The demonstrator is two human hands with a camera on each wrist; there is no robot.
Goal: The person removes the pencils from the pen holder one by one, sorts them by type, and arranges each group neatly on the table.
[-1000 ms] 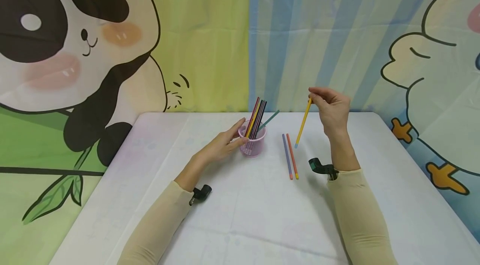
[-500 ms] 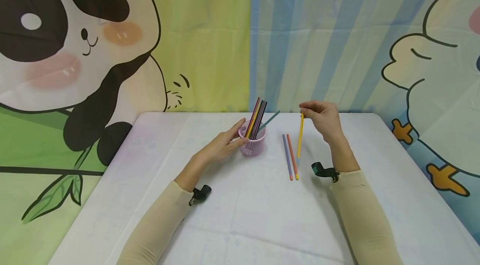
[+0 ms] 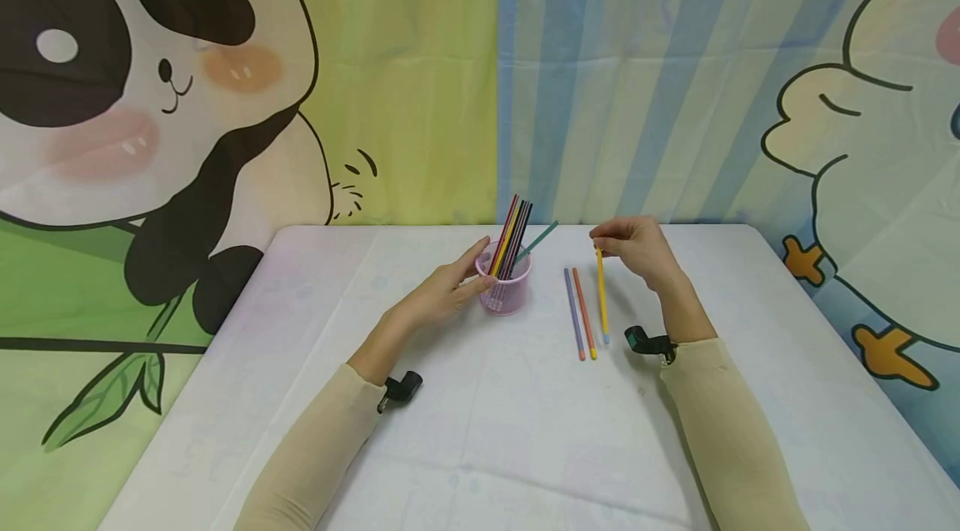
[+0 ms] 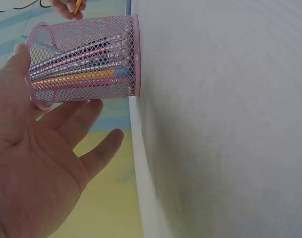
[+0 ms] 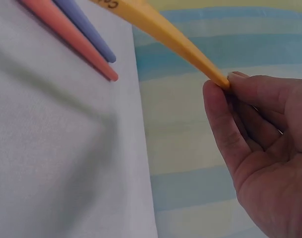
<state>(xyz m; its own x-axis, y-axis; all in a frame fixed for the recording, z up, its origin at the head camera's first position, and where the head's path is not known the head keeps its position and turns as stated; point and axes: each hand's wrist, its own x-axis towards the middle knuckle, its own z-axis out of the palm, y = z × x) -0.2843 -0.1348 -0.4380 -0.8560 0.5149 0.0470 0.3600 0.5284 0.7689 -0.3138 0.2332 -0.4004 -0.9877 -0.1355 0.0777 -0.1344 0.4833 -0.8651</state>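
Left hand (image 3: pixel 438 291) gripping pink mesh cup (image 3: pixel 512 299) of leaning pencils (image 3: pixel 514 237), right hand (image 3: pixel 642 252) pinching yellow pencil (image 3: pixel 602 298)

The left hand (image 4: pixel 39 163) touches 1 pink mesh cup (image 4: pixel 89 29) holding pencils (image 4: pixel 89 76).

the diamond-mesh cup (image 3: pixel 514 298) is pink; right of the cup are a purple pencil (image 3: pixel 574 314), a yellow-ended coral pencil (image 3: pixel 584 314) and a blue-ended yellow pencil (image 3: pixel 602 296).
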